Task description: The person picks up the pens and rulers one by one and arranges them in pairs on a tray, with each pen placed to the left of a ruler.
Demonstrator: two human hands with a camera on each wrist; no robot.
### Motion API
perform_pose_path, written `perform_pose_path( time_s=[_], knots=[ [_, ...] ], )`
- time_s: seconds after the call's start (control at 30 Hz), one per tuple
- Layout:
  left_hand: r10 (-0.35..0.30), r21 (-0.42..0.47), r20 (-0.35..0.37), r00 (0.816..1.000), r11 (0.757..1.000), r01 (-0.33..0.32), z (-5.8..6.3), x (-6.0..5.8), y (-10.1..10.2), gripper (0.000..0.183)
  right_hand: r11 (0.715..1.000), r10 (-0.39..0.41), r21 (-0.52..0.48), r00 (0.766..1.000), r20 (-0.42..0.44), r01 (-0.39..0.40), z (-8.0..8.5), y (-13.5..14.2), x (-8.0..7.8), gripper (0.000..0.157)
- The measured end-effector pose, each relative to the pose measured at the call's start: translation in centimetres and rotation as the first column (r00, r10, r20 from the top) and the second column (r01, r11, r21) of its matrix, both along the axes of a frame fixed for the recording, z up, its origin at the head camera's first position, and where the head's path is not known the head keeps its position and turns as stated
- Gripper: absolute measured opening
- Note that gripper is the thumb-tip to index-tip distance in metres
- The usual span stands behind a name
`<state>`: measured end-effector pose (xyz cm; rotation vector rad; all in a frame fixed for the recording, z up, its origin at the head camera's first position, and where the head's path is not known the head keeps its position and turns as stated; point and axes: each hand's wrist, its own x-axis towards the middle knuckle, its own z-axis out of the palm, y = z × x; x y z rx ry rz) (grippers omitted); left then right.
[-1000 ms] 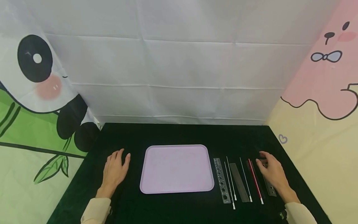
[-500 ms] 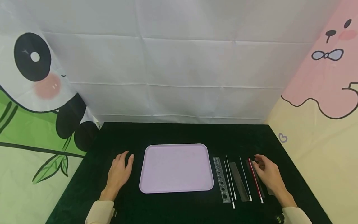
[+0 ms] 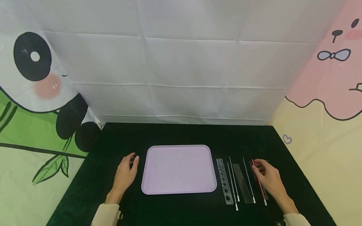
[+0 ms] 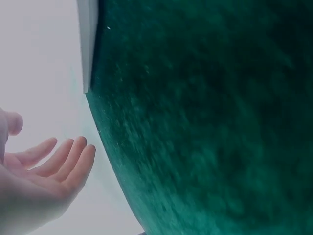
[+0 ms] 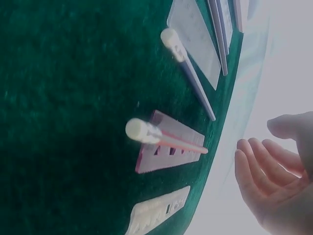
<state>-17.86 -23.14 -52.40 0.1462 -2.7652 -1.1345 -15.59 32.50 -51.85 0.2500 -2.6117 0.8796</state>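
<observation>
My right hand (image 3: 269, 179) hovers over the right-hand items, with thumb and index fingertips right at the far end of a red pencil (image 3: 261, 188). In the right wrist view its fingers are loosely bent and show apart from the red pencil (image 5: 171, 141), whose white eraser points toward the camera. Under that pencil lies a see-through, pinkish ruler (image 5: 146, 159). Another clear ruler (image 5: 161, 210) lies beside it, covered by the hand in the head view. My left hand (image 3: 124, 174) holds nothing, fingers relaxed, left of the lavender tray (image 3: 179, 169).
Left of the red pencil lie a grey pencil (image 3: 249, 181), a plain clear ruler (image 3: 243, 185), two thin pencils (image 3: 235, 180) and a ruler with round holes (image 3: 224, 182). All lie on a dark green tabletop (image 3: 181, 210). A white cloth (image 3: 181, 62) hangs behind.
My right hand has moved left, from above the far-right ruler to the top of the red pencil. The left hand has drifted right, closer to the tray.
</observation>
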Motion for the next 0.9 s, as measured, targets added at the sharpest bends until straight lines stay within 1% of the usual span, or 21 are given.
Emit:
perform_pose_path(
  time_s=[0.13,0.37,0.6,0.73,0.9],
  knots=[
    [0.005,0.043,-0.025,1.000,0.999,-0.004,-0.2,-0.2,0.5,0.058,1.000,0.007,-0.016,1.000,-0.002,-0.007,-0.1,-0.3,0.2,0.022],
    [0.025,0.068,-0.037,0.999,0.997,-0.023,-0.5,-0.1,1.2,0.054,0.999,0.012,-0.031,1.000,-0.004,-0.012,-0.2,-1.2,0.5,0.024],
    [0.035,0.100,-0.002,0.999,0.994,-0.035,-0.8,0.0,1.7,0.048,1.000,0.008,-0.024,1.000,-0.014,-0.008,-0.4,-2.1,0.5,0.022],
    [0.037,0.116,0.004,0.999,0.993,-0.037,-0.9,-0.1,1.8,0.045,1.000,0.005,-0.018,1.000,-0.011,-0.005,-0.5,-2.5,0.5,0.023],
    [0.040,0.136,0.037,0.999,0.990,-0.045,-1.0,0.0,1.9,0.043,1.000,0.011,-0.029,1.000,-0.011,-0.011,-0.6,-2.9,0.7,0.023]
  ],
)
